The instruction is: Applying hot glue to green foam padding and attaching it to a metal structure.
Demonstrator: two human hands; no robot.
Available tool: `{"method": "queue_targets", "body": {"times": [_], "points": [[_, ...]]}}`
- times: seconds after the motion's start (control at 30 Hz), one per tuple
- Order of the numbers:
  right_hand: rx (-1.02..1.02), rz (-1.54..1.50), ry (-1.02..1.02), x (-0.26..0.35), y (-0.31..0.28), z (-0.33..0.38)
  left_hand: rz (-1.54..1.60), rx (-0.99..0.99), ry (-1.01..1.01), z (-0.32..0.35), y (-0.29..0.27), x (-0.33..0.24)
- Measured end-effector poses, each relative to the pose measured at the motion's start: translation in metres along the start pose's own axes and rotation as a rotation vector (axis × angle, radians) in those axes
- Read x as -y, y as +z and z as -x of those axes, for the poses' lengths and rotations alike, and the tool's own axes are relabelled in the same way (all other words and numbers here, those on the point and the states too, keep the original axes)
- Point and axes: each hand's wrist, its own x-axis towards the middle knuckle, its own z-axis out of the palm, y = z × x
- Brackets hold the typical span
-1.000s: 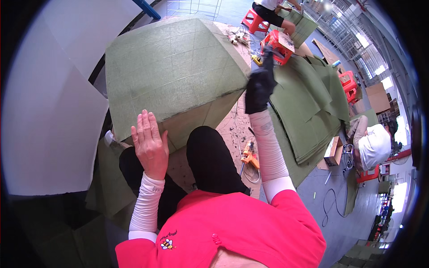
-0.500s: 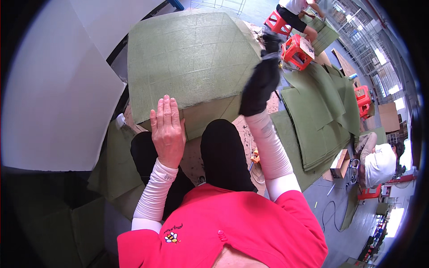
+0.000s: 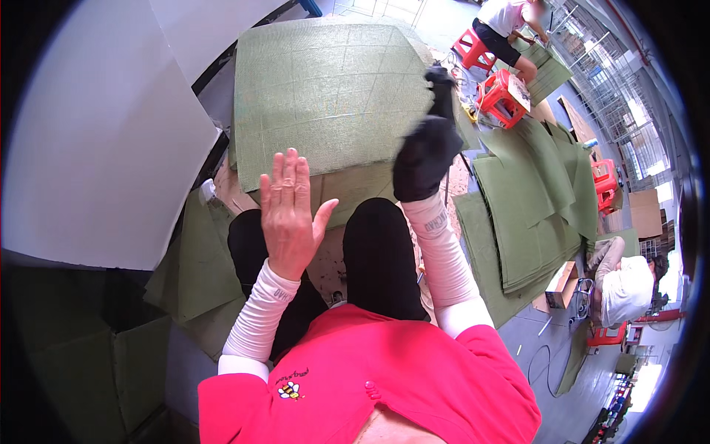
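Across in front of my knees lies a large green woven-looking sheet [image 3: 325, 96], on top of a green box-like form whose near side [image 3: 347, 185] shows below its edge. My bare left hand [image 3: 290, 214] is open, fingers straight and thumb spread, over the sheet's near left edge; whether it touches is hard to tell. My right hand [image 3: 427, 157], in a black glove, is closed around a black hand tool [image 3: 440, 85] beside the sheet's right edge. The tool's kind is unclear, since glove and tool blend together.
Stacked green sheets [image 3: 525, 214] lie to my right. Beyond them stand red stools [image 3: 503, 98], with a person [image 3: 506, 29] seated at the far right. Another person [image 3: 625, 288] sits farther right near an open cardboard box [image 3: 563, 285]. A big white panel [image 3: 96, 140] rises on my left.
My left hand has moved its thumb out and sits lower relative to the sheet's edge. My right hand has drawn slightly back with the black tool. The whole view has shifted a little.
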Motion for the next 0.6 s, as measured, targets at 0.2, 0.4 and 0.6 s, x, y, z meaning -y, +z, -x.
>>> {"method": "queue_targets", "body": {"times": [0.2, 0.4, 0.6], "points": [[0.37, 0.728, -0.119, -0.013, 0.027, 0.016, -0.221, 0.111, -0.025, -0.002, 0.003, 0.019], [0.082, 0.06, 0.179, 0.008, 0.019, 0.005, -0.121, -0.063, -0.053, 0.01, -0.001, 0.028], [0.442, 0.496, -0.266, 0.041, 0.081, 0.025, -0.124, -0.037, -0.11, 0.014, -0.007, 0.054]]}}
